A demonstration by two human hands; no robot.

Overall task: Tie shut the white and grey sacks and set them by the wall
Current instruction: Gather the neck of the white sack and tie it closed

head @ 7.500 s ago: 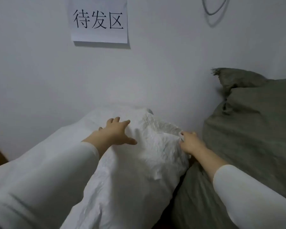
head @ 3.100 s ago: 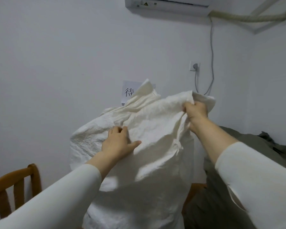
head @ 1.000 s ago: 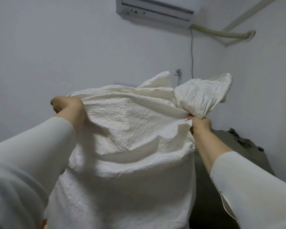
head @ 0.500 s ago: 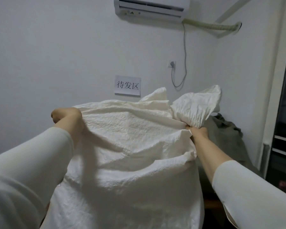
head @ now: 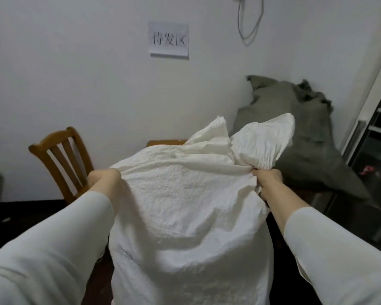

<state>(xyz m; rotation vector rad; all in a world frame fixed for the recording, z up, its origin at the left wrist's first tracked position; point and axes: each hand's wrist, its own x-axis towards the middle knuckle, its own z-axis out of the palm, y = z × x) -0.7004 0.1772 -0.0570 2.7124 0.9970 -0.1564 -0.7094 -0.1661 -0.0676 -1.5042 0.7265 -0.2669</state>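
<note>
The white wall (head: 75, 73) fills the upper part of the head view. The white sack (head: 185, 216) stands upright in the middle foreground, short of the wall, and it is the largest thing before the person. The grey sack (head: 306, 146) is slumped against the wall at about two o'clock from the white sack, its crumpled mouth toward twelve. A wooden chair (head: 59, 159) is seen at ten o'clock, its back close to the wall. A paper sign (head: 169, 39) is fixed to the wall at twelve o'clock.

The white sack's top is held from both sides. At its ten o'clock corner the cloth is clutched by the left hand (head: 103, 180), whose fingers are curled over the edge. At its two o'clock corner the gathered cloth is gripped in the fist of the right hand (head: 267, 178). The loose mouth flares out above that fist. The sack's body hangs below and between both hands.
</note>
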